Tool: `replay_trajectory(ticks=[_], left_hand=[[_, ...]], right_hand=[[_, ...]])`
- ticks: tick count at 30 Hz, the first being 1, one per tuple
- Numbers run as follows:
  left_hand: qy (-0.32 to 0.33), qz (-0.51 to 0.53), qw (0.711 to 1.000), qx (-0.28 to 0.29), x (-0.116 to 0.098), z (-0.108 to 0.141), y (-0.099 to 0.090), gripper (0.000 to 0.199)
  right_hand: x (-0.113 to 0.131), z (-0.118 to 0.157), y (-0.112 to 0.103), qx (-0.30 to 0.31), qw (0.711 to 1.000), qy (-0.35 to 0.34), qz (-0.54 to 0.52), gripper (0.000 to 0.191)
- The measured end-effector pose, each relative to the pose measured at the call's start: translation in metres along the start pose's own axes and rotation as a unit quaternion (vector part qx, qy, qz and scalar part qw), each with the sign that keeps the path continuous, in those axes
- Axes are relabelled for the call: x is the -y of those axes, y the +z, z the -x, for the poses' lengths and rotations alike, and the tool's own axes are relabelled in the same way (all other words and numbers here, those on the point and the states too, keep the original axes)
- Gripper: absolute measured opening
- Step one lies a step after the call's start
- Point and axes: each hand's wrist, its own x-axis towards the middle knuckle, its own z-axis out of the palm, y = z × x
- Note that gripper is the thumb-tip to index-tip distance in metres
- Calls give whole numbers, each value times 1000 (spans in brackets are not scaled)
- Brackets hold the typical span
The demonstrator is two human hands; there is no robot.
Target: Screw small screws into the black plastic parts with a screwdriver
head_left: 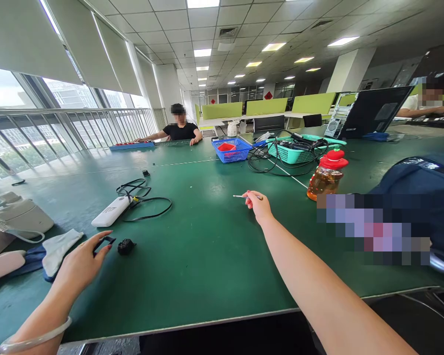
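My left hand [83, 259] is at the left, just above the table, its thumb and fingers closed on a small black piece [110, 240]. The fingers hide much of that piece, so I cannot tell its kind. Just right of those fingertips a small dark lump [126, 246] lies on the green tabletop [207, 276]. Out over the middle of the table, my right hand [258, 204] pinches a thin silver tool [239, 196]. Its slender end points left; whether the tip is hooked is too small to tell.
Left of centre lie a white power bank [111, 212] and a black cable [159, 198]. A white bottle [20, 214] and pouch are far left. Blue [232, 154] and green baskets [296, 153], a red-lidded bottle [326, 177] and a dark bag [425, 192] stand right. A person [181, 128] sits opposite.
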Motion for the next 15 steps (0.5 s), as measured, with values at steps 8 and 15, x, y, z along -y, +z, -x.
replay_trajectory(ticks=[8,15], left_hand=[[101,45,994,24,-36,2,-2,63],[73,-14,997,16,-36,0,6,60]], right_hand=[[-1,0,0,0,1000,-6,3,29],[-1,-1,0,2,1000,-4,2,27]])
